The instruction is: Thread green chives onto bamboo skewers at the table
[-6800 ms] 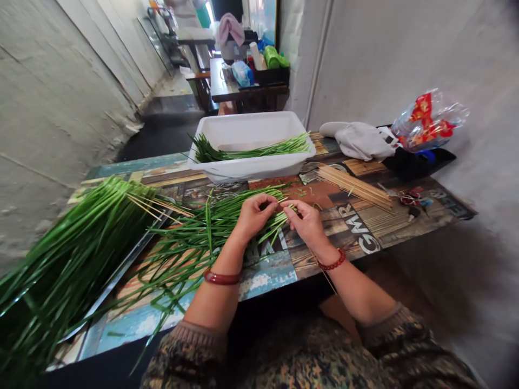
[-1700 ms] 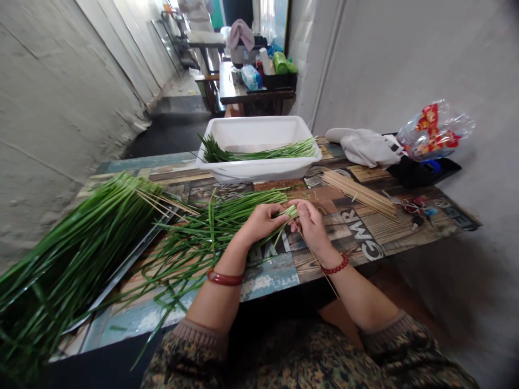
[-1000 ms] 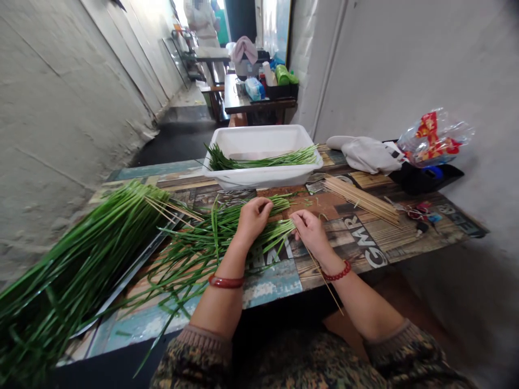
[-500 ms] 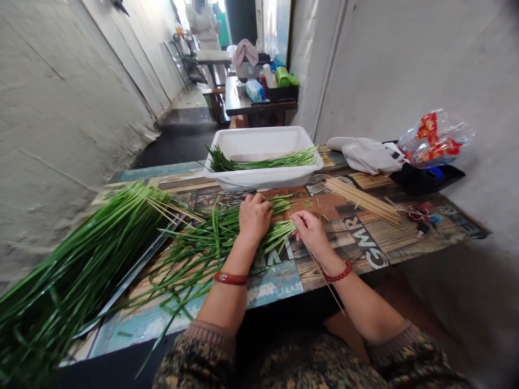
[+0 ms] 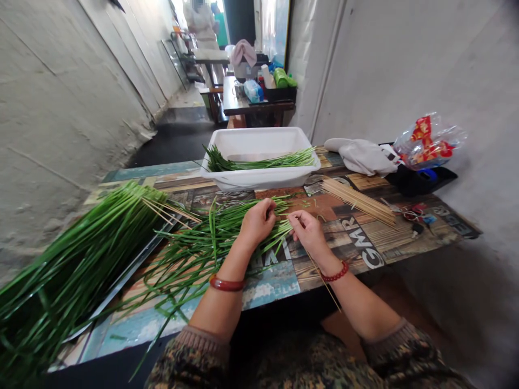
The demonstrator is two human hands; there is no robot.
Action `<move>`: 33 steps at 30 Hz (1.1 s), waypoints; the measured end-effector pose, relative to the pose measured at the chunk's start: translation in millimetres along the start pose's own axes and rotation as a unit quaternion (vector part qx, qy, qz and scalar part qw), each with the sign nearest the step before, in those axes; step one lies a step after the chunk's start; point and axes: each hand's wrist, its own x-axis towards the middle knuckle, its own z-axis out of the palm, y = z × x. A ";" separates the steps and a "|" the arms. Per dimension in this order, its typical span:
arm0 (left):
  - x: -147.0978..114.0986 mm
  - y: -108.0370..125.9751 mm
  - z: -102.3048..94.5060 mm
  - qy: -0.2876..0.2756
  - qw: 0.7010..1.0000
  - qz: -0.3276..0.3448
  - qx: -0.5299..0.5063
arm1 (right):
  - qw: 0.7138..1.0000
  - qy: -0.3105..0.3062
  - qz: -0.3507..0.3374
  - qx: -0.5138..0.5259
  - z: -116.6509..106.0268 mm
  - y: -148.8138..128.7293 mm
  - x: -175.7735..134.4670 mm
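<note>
Left hand [image 5: 260, 220], fingers curled, hold unclear, had lifted off loose dark-green leafy stalks [image 5: 192, 241], eight o'clock from centre, toward right hand [image 5: 307, 228] pinching pale-ended green bunch [image 5: 280, 231], five o'clock; gathering apparently continued.

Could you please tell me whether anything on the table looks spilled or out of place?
Two small things: green scraps lie scattered on the table beyond the right hand, and one long chive-like leaf dangles over the near edge, straying from the loose pile.
</note>
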 end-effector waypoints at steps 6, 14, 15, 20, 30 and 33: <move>0.9 1.6 -0.8 -0.025 0.998 0.053 -0.003 | 1.000 0.004 0.000 0.004 0.2 0.6 0.9; -0.3 4.5 1.9 0.006 0.995 0.006 -0.097 | 1.000 0.012 -0.012 0.006 -1.7 -2.6 -1.0; -0.4 5.1 2.1 0.006 0.995 0.004 -0.104 | 1.000 0.010 -0.014 0.006 -2.1 -3.0 -1.2; -0.5 8.4 1.8 0.000 0.992 0.005 -0.127 | 1.000 -0.003 -0.017 0.004 -3.3 -4.6 -1.6; -1.1 13.7 -1.5 -0.006 0.991 0.015 -0.130 | 0.999 -0.001 -0.036 -0.020 -3.3 -1.3 -2.1; -1.1 14.5 -1.9 -0.004 0.992 0.014 -0.128 | 0.999 0.000 -0.035 -0.025 -3.4 -2.2 -2.7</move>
